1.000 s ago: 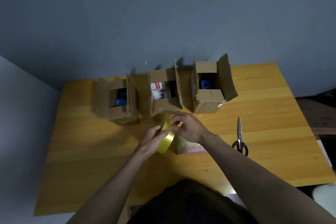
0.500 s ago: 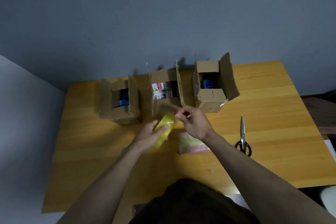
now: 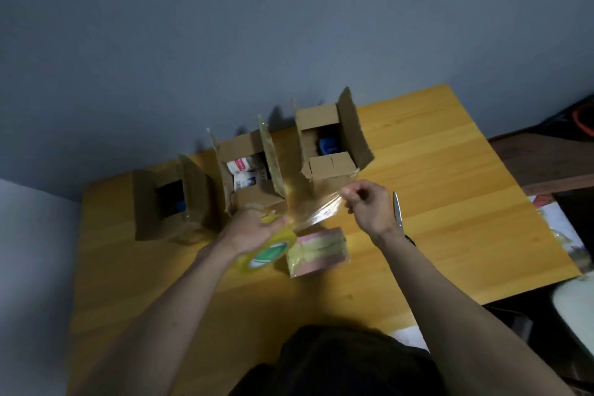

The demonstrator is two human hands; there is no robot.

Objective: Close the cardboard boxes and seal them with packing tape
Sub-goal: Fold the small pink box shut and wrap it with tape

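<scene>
Three open cardboard boxes stand in a row at the back of the wooden table (image 3: 450, 202): the left box (image 3: 167, 202), the middle box (image 3: 247, 170) and the right box (image 3: 331, 145), all with flaps up. My left hand (image 3: 247, 228) grips a yellow roll of packing tape (image 3: 266, 254) just in front of the middle box. My right hand (image 3: 369, 202) pinches the free end of the tape. A clear strip of tape (image 3: 315, 209) stretches between my two hands, in front of the right box.
A pink and yellow wrapped packet (image 3: 318, 251) lies on the table just right of the roll. Scissors (image 3: 398, 209) lie behind my right wrist. The table's right edge borders a dark shelf and clutter. A grey wall rises behind the boxes.
My right hand has pulled away to the right, drawing a strip of tape off the roll. My left hand with the roll has stayed near the middle box. The view has tilted.
</scene>
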